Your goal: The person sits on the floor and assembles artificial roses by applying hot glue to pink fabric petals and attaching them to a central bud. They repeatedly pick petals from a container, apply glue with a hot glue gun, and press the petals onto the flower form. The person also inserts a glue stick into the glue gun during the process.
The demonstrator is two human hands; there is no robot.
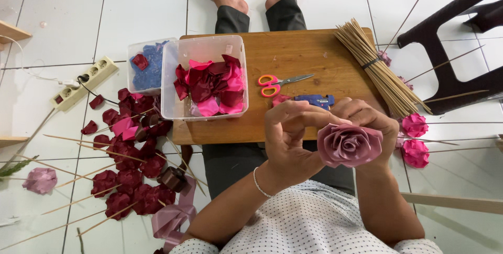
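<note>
No packages, labels, signs or screens anywhere in view.

A low wooden table [293, 55] carries a clear tub [204, 78] at its left edge, scissors [275, 83] mid-top, a blue glue gun [314, 100] nearer, and skewers [380, 70] at its right edge.

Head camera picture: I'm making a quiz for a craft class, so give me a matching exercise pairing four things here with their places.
Things:
1. mauve ribbon rose
2. scissors
3. bundle of wooden sticks
4. power strip

Places:
A. on the tiled floor, left of the tubs
B. held between the left hand and the right hand
C. at the right end of the wooden board
D. in the middle of the board, right of the clear tub

Pairs: 1-B, 2-D, 3-C, 4-A
</note>
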